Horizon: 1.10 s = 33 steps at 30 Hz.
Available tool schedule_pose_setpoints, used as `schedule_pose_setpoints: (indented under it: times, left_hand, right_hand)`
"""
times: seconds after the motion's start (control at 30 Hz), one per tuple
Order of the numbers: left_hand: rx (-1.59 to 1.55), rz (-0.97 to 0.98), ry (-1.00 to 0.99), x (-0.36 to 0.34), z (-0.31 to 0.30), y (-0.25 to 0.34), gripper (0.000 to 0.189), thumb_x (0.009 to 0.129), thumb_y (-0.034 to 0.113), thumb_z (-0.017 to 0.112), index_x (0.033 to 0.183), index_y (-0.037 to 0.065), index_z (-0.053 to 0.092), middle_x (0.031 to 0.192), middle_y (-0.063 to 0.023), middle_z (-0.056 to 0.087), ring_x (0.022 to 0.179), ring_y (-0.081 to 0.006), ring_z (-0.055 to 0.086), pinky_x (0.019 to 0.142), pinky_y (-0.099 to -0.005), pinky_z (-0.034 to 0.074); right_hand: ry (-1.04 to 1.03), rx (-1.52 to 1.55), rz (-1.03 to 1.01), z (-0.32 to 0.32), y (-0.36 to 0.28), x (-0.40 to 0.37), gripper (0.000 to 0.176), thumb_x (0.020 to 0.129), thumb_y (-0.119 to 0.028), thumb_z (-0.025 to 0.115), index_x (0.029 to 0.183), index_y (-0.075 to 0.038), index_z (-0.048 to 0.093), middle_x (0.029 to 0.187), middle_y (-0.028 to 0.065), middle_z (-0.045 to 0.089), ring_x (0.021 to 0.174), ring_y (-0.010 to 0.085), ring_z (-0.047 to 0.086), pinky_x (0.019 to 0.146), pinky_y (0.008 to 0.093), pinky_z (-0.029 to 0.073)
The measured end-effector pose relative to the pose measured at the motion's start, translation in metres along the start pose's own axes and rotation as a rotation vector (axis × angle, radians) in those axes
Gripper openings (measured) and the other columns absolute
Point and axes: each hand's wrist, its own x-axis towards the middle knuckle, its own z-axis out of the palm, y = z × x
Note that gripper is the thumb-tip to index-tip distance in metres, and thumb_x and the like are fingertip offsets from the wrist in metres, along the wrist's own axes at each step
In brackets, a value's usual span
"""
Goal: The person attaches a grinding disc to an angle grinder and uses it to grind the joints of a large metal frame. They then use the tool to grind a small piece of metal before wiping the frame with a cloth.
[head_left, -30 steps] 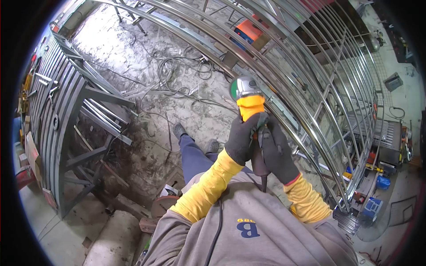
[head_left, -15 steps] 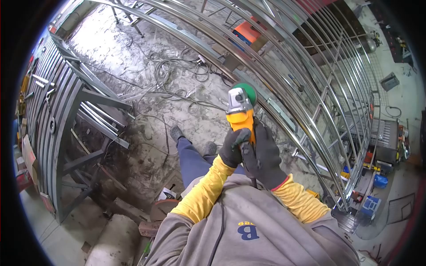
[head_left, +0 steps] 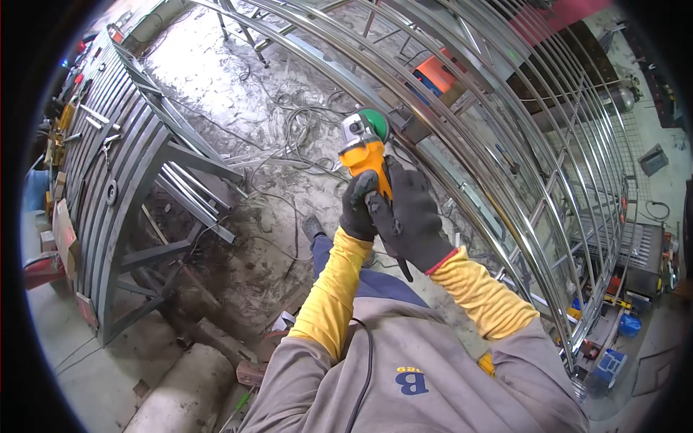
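Both of my hands, in dark gloves, are wrapped round a yellow angle grinder with a grey metal head and a green disc. My left hand closes on the near left side of its body. On the right side, my right hand grips the body, its fingers pointing forward. The disc lies close to the lower rail of a shiny metal-tube frame and overlaps it in this view. A dark cable runs down over the grey sweatshirt.
A slatted dark metal rack stands on the left, with tubes and small parts on it. Loose cables coil on the dusty floor ahead. Beyond the rails sits an orange box. A pale cylinder lies at lower left.
Both hands and the grinder have moved left and slightly forward, along the rail. The view has shifted, so the rack and frame appear further right.
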Motion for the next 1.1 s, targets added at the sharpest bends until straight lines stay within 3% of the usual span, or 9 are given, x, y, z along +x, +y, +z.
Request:
schedule_pose_setpoints:
  times: [0.13,0.2,0.23,0.33,0.4,0.5,0.6,0.8,1.1]
  left_hand:
    - [-0.293,-0.265,-0.014,0.040,-0.023,0.013,0.029,0.102,0.007,0.060,0.130,-0.001,0.061,0.122,-0.0079,0.068,0.112,-0.0180,0.065,0.101,-0.0353,0.053]
    - [0.135,0.032,-0.156,0.053,-0.026,0.034,0.027,0.106,0.006,0.055,0.132,0.000,0.061,0.123,-0.0075,0.068,0.113,-0.0182,0.065,0.103,-0.0338,0.052]
    - [-0.249,-0.449,-0.016,0.055,-0.024,0.028,0.028,0.103,0.010,0.061,0.130,0.003,0.063,0.119,-0.0048,0.068,0.109,-0.0164,0.066,0.099,-0.0317,0.053]
    - [-0.535,-0.636,-0.121,0.035,-0.007,0.084,0.034,0.102,0.017,0.063,0.130,-0.001,0.064,0.124,-0.0123,0.068,0.115,-0.0203,0.065,0.101,-0.0364,0.053]
    - [-0.139,-0.588,-0.115,0.002,0.003,0.086,0.036,0.100,0.021,0.066,0.129,0.000,0.066,0.125,-0.0107,0.068,0.112,-0.0206,0.066,0.097,-0.0336,0.053]
    - [-0.189,-0.926,-0.022,-0.020,0.015,0.068,0.027,0.096,0.022,0.074,0.117,0.005,0.070,0.099,-0.0007,0.070,0.087,-0.0115,0.066,0.079,-0.0287,0.054]
    - [0.243,-1.247,-0.172,-0.009,0.014,0.059,0.039,0.084,0.032,0.082,0.109,0.003,0.072,0.091,-0.0052,0.071,0.076,-0.0175,0.067,0.070,-0.0331,0.055]
    - [0.678,-1.085,-0.737,-0.026,0.019,0.036,0.044,0.078,0.031,0.082,0.111,0.005,0.073,0.098,-0.0078,0.074,0.086,-0.0203,0.070,0.080,-0.0359,0.057]
    - [1.157,-0.759,-1.288,-0.047,0.099,0.090,0.077,0.083,0.046,0.071,0.137,-0.007,0.055,0.115,-0.0256,0.074,0.107,-0.0377,0.074,0.093,-0.0435,0.057]
  right_hand:
    - [0.022,0.116,0.060,0.017,-0.005,0.025,0.068,0.098,-0.043,0.062,0.148,0.000,0.044,0.116,0.0279,0.060,0.100,0.0474,0.065,0.086,0.0548,0.054]
    - [0.033,0.175,0.072,0.023,-0.002,0.025,0.068,0.099,-0.045,0.059,0.149,-0.002,0.043,0.119,0.0296,0.060,0.101,0.0491,0.064,0.087,0.0558,0.053]
    - [0.023,0.237,0.092,0.022,-0.004,0.021,0.069,0.099,-0.045,0.058,0.150,-0.002,0.042,0.119,0.0300,0.060,0.102,0.0494,0.064,0.088,0.0559,0.053]
    - [0.003,0.291,0.110,0.020,0.003,-0.011,0.069,0.100,-0.043,0.056,0.153,-0.003,0.039,0.122,0.0300,0.060,0.104,0.0485,0.065,0.090,0.0540,0.053]
    - [-0.034,0.431,0.200,0.021,0.012,-0.043,0.067,0.101,-0.040,0.056,0.154,-0.003,0.040,0.125,0.0294,0.061,0.109,0.0445,0.066,0.092,0.0525,0.054]
    - [-0.250,0.703,0.564,0.038,0.041,-0.073,0.059,0.100,-0.035,0.058,0.149,-0.003,0.047,0.129,0.0256,0.063,0.112,0.0398,0.067,0.097,0.0506,0.054]
    - [-0.176,1.687,1.053,0.075,0.068,-0.094,0.048,0.101,-0.028,0.052,0.141,-0.001,0.053,0.134,0.0189,0.064,0.118,0.0381,0.066,0.104,0.0489,0.052]
    - [0.044,2.408,0.946,0.081,0.060,-0.159,0.051,0.092,-0.031,0.057,0.136,-0.006,0.058,0.134,0.0166,0.064,0.126,0.0356,0.060,0.112,0.0524,0.045]
    - [0.108,2.410,0.768,0.066,0.068,-0.190,0.060,0.104,-0.060,0.054,0.138,-0.010,0.059,0.133,0.0120,0.067,0.122,0.0294,0.066,0.108,0.0458,0.052]
